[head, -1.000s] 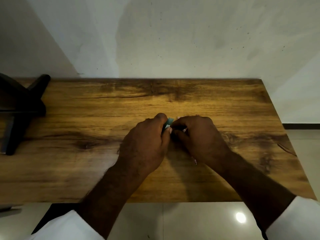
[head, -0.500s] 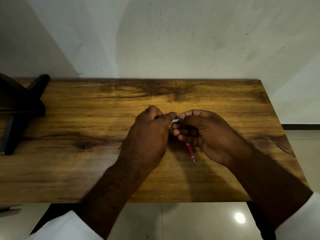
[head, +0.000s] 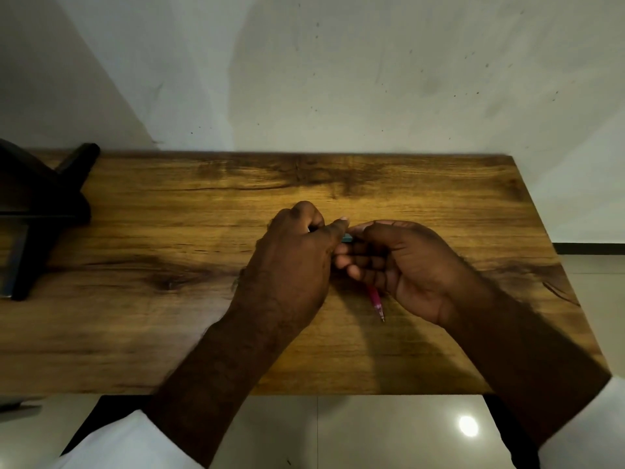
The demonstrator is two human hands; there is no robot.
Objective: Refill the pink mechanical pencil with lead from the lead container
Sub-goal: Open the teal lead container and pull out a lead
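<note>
Wooden table [head: 169,333] against the wall, black stand [head: 37,211] at its left end

**White cuffs, bare forearms**

The person wears white long sleeves: the left sleeve [head: 111,445] shows at seven o'clock, the right sleeve [head: 588,431] at four o'clock. Both forearms are bare and hairy. The left hand [head: 291,265] and right hand [head: 406,265] are ungloved.

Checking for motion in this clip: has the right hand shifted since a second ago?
Yes. The right hand has rolled palm-up and lifted slightly toward the wall, measured against the table's far edge, exposing the pink mechanical pencil.
</note>
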